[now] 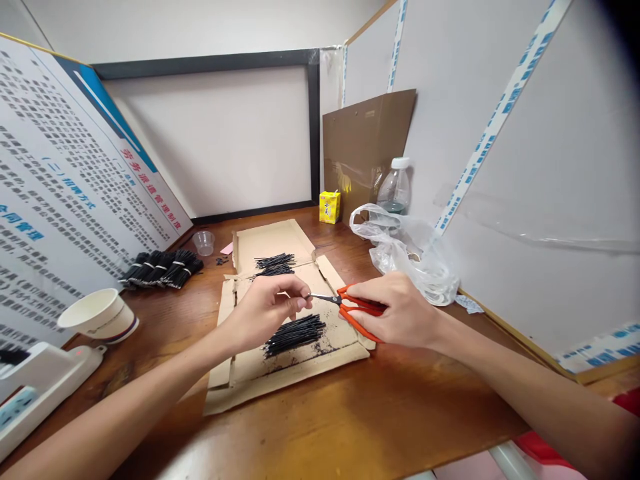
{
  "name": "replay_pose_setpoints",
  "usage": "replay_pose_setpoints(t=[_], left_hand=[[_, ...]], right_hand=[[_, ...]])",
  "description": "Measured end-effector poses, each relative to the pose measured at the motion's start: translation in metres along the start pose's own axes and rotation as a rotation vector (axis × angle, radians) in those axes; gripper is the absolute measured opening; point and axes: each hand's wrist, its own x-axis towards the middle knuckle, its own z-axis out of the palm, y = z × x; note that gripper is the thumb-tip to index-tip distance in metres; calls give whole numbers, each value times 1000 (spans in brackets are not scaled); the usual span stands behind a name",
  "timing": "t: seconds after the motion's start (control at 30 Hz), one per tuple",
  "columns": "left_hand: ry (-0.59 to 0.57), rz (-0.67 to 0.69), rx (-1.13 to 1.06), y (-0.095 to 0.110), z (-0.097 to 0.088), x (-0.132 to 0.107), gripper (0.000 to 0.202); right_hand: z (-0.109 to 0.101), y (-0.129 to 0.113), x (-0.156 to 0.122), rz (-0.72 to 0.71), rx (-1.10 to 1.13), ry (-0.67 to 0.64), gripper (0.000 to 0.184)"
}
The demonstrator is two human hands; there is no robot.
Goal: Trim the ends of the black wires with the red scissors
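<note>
My right hand (395,310) grips orange-handled scissors (356,308), their short blades pointing left. My left hand (270,307) is pinched closed at the blade tips, holding something thin that I cannot make out. Both hands hover over a flattened piece of cardboard (280,367) on the wooden table. A loose pile of thin black strands (295,333) lies on the cardboard just below my hands, with black crumbs around it. A second, smaller pile of black strands (274,264) lies farther back on the cardboard.
Tied bundles of black strands (160,269) lie at the left by a printed board. A paper cup (100,315), a white device (35,380), a small clear cup (204,242), a yellow box (330,207), a plastic bottle (395,188) and a plastic bag (410,253) stand around.
</note>
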Motion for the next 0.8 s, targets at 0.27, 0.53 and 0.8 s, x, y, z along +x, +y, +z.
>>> replay_pose_setpoints(t=[0.27,0.53,0.8], left_hand=[[-3,-6,-11,4,0,0,6],[8,-46,-36,3,1,0,8],[11,-46,-2,2,-1,1,9]], right_hand=[[-2,-2,1,12,-3,1,17],[-3,-3,2,37,29,-38,16],[-3,2,2,59,-20,-63,20]])
